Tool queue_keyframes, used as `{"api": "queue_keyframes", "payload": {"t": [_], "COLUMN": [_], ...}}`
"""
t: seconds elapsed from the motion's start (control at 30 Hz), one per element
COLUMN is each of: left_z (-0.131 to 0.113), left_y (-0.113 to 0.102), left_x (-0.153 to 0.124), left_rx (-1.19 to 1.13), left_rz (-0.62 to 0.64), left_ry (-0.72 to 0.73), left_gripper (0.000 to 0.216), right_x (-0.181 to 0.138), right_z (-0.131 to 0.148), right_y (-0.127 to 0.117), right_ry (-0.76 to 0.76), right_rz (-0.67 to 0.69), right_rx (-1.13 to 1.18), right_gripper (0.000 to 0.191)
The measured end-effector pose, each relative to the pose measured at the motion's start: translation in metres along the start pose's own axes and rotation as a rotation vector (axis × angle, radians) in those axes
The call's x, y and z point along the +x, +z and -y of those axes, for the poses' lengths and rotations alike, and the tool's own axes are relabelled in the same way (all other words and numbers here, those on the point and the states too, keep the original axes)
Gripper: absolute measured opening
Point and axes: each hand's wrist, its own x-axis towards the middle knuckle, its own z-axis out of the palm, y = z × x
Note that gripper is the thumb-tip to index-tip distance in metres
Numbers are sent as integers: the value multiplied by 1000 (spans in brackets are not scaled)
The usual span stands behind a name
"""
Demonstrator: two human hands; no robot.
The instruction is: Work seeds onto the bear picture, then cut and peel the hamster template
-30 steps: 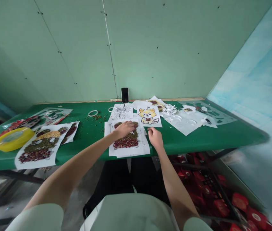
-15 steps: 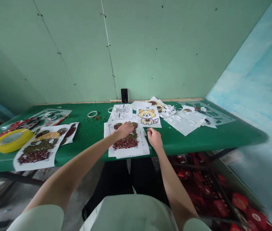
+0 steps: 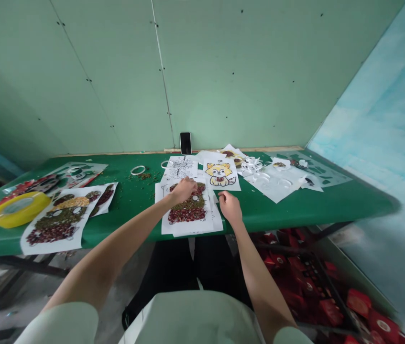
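Observation:
Directly before me lies a bean picture on white paper, dark red beans along its lower part and green ones above. My left hand is over its upper part, fingers bunched and pointing down; what they pinch, if anything, is hidden. To the right of that sheet, my right hand rests near the table's front edge, its fingers curled in and nothing visible in them. Just beyond the hands are a yellow fox drawing and a black line drawing.
A yellow tape roll and another bean picture lie on the left of the green table. White paper scraps and sheets are at right. A phone leans on the wall. Red packages sit below.
My left hand has shifted slightly left and away from me across the bean picture, uncovering more of its upper right. My right hand has stayed in place.

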Motion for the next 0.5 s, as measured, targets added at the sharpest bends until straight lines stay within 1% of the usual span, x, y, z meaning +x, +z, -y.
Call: {"api": "queue_keyframes", "payload": {"t": [0.13, 0.27, 0.5], "left_z": [-7, -13, -12], "left_y": [2, 1, -1], "left_x": [0, -2, -5], "left_rx": [-51, -79, -42], "left_rz": [-19, -12, -5], "left_ry": [-29, -38, 30], "left_gripper": [29, 28, 30], "right_x": [1, 1, 0], "right_z": [0, 0, -1], "right_y": [1, 1, 1], "right_ry": [-8, -19, -20], "right_rz": [-3, -4, -3], "right_rx": [-8, -12, -5], "right_gripper": [37, 37, 36]}}
